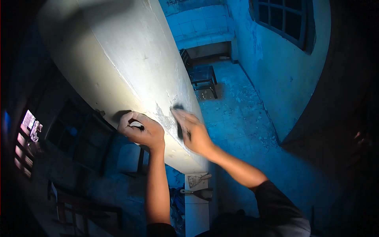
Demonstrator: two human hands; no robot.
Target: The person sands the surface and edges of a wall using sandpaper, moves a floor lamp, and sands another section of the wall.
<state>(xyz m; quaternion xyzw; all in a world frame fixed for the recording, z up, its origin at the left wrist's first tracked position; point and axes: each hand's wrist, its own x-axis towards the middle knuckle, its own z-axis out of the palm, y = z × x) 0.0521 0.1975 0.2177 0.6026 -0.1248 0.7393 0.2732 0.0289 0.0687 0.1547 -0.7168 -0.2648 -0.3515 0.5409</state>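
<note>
Left hand (pixel 141 129) at the pale wall (pixel 142 59), fingers curled (whitish patch in the loop, can't tell if gripped), right hand (pixel 192 132) beside it, blurred fingers stretched toward the scuffed patch (pixel 167 114), can't tell if apart or together, two scrapers (pixel 194 180) (pixel 202 194) on the ledge (pixel 197 217) below.

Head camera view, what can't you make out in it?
All in the head view:
- Left hand: curled fingers hide whether the pale patch inside is a held thing or wall behind.
- Right hand: blurred; its back and shadow hide anything under the palm.
- Chair: partly hidden by the pale wall.
- Window: top cut off by the upper edge; nothing shows through its dark panes.
</note>
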